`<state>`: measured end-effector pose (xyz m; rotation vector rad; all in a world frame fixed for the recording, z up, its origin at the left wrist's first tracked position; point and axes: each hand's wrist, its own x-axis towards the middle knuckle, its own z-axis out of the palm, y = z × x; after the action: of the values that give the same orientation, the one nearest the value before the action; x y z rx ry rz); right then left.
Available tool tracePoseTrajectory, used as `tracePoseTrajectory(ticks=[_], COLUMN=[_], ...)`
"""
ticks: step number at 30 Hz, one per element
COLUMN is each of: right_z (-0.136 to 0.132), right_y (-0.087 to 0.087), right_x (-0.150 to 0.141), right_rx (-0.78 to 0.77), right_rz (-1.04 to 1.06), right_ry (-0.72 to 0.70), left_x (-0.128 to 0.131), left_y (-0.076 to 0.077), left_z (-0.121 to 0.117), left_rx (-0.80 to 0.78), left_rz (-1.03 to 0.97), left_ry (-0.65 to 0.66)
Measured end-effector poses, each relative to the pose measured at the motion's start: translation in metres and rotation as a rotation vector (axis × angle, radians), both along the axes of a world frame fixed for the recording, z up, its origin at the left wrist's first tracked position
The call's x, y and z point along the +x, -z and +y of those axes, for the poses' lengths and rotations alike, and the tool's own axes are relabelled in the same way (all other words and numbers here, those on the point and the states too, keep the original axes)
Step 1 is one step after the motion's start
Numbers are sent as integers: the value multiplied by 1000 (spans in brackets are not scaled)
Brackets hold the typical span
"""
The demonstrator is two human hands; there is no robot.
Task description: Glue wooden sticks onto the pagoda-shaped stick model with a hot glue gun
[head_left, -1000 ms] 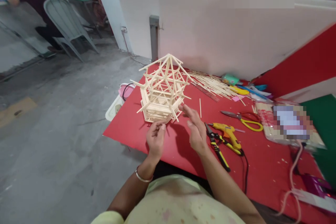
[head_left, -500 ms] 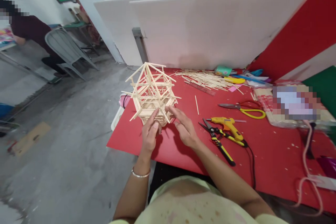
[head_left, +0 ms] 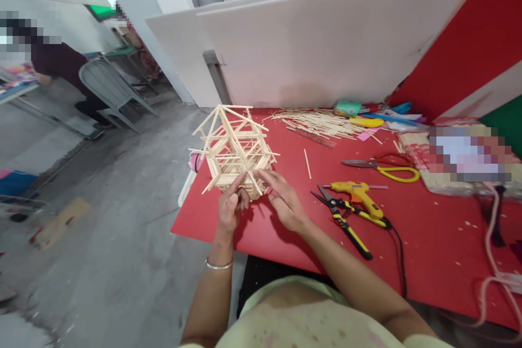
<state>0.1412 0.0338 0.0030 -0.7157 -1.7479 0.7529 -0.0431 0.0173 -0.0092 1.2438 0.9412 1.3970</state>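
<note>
A lantern-like frame (head_left: 236, 147) of thin wooden sticks, with a peaked top and a many-sided base, stands at the table's near left corner. My left hand (head_left: 230, 204) is at its front side, index finger stretched to a sloping stick, the other fingers partly curled. From the right, my right hand (head_left: 285, 201) reaches the same front corner with its fingers extended, the fingertips close to or touching the sticks. Neither hand is wrapped round the frame. Exact fingertip contact is hard to make out.
On the red table (head_left: 253, 239) lie pruning shears (head_left: 342, 220), a yellow glue gun (head_left: 359, 196) with a black cord, scissors (head_left: 383, 166), a single stick (head_left: 307, 163) and a pile of sticks (head_left: 318, 122). White boards (head_left: 285, 54) stand behind. A person (head_left: 61, 62) sits far left.
The stick frame has turned or tipped slightly, its peak now lower and further left. Both hands stay at its front corner. The whole view has shifted a little.
</note>
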Motion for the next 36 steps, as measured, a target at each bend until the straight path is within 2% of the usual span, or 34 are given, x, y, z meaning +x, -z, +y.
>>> tracePoseTrajectory(ticks=[22, 27, 30, 32, 34, 36], right_z=[3, -1, -6, -10, -14, -19], right_y=[4, -2, -7, -5, 3, 15], right_x=[-1, -3, 3, 19, 49, 92], right_rx=[9, 0, 2, 44, 99, 105], right_rz=[-1, -19, -66, -133, -266, -450], right_ry=[-5, 6, 101, 220, 388, 625], left_x=[-5, -6, -5, -4, -3, -3], left_y=[1, 2, 4, 5, 5, 4], left_z=[7, 6, 4, 1, -3, -8], left_rx=[-34, -22, -11, 5, 6, 4], left_rz=[-30, -7, -45, -53, -15, 86], left_ry=[46, 43, -18, -89, -191, -310])
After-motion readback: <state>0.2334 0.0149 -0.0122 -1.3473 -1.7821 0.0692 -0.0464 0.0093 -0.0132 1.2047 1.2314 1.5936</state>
